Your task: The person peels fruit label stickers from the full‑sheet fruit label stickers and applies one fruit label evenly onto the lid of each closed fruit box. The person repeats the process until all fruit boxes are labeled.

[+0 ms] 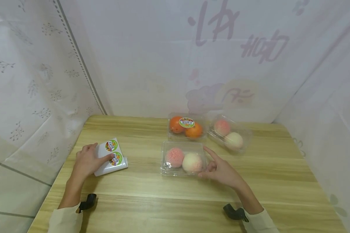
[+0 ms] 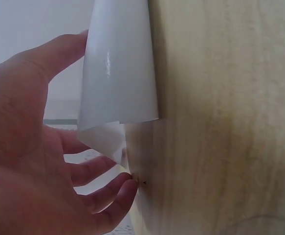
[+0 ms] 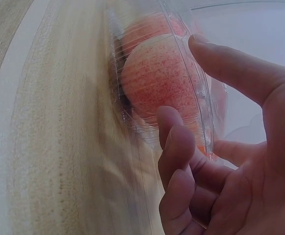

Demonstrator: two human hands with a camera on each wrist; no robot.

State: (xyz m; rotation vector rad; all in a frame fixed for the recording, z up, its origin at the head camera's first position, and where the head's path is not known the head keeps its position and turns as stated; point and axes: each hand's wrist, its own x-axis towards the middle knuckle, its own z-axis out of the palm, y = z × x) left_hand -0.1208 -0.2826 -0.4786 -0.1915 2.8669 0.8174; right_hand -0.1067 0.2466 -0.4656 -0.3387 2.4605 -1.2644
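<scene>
My left hand (image 1: 88, 160) holds a folded white sheet of stickers (image 1: 106, 168) at the table's left side, its thumb on top near two round fruit labels. In the left wrist view, the glossy backing (image 2: 115, 63) curves over, with the thumb along one side and several fingers bent beneath. My right hand (image 1: 221, 171) grips the right end of a clear plastic clamshell box (image 1: 184, 147), index finger at the far corner and thumb at the near one. Inside lie a pink peach (image 1: 175, 157) and a paler peach (image 1: 192, 162). The lid appears closed.
Behind the box stands another clear box with two oranges (image 1: 193, 130) and a round label (image 1: 186, 122) on its lid. To its right, a tilted clear box holds two peaches (image 1: 233, 140). Printed curtains (image 1: 151, 64) surround the wooden table (image 1: 151, 207).
</scene>
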